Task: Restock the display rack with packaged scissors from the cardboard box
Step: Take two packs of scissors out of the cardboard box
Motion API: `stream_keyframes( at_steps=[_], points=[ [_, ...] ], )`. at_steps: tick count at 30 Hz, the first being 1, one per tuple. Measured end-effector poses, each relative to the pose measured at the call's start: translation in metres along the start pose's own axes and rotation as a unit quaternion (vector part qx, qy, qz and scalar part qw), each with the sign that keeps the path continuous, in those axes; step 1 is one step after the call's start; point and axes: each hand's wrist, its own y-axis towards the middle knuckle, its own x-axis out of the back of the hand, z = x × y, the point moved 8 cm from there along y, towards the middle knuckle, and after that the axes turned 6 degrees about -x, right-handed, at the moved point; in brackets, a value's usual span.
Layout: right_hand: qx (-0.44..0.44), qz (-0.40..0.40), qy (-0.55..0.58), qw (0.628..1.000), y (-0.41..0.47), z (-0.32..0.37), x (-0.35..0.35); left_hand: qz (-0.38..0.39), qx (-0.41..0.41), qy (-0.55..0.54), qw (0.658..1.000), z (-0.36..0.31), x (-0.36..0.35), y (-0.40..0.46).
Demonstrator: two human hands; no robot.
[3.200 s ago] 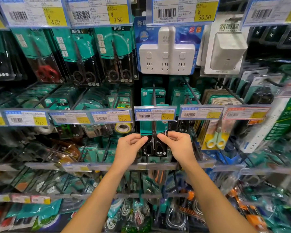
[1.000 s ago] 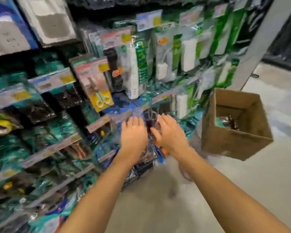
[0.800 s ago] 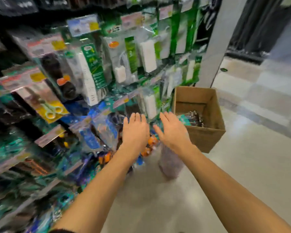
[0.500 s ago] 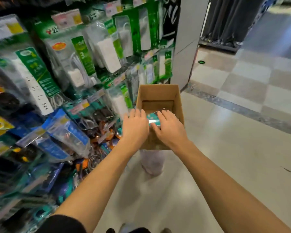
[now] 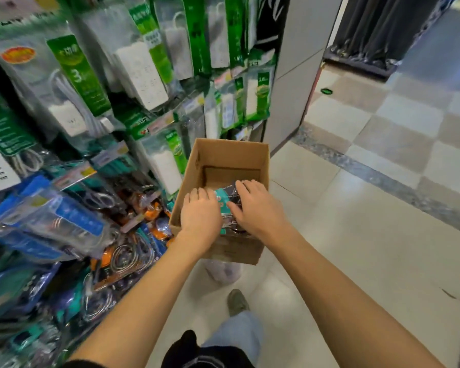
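Box: cardboard box [image 5: 231, 158] stands on a low support beside the display rack [image 5: 96, 160]; open top.
Scissors: teal pkg of packaged scissors [image 5: 225, 201] lies inside, between your hands.
L hand: left hand [image 5: 201, 215] flat on the contents, fingers together and straight; holds nothing.
R hand: right hand [image 5: 255, 208] on the pkg, fingers only slightly bent; grip not yet closed, I judge.
Do well: pinch 1 pkg by its edges w/ both hands; lift straight up; keep hang hole on top for the hook.

A tiled floor [image 5: 383, 235] fills the right and lower frame. At centre, a box [image 5: 223, 158] sits on a pale, blurred thing [image 5: 223, 270] standing on it. A shoe [image 5: 237, 301] rests just below.
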Motion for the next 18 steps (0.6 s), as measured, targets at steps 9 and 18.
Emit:
stream_keyframes(
  at_steps=[9,18],
  points=[
    [0.091,0.193,-0.07,0.974,0.09,-0.001,-0.061,0.134,0.132,-0.058,0.981,0.003,-0.046,0.035],
    [0.207,0.324,-0.147,0.911,0.13,0.007,-0.118,0.215,0.199,-0.044,0.955,-0.003,-0.085,0.045]
  ],
)
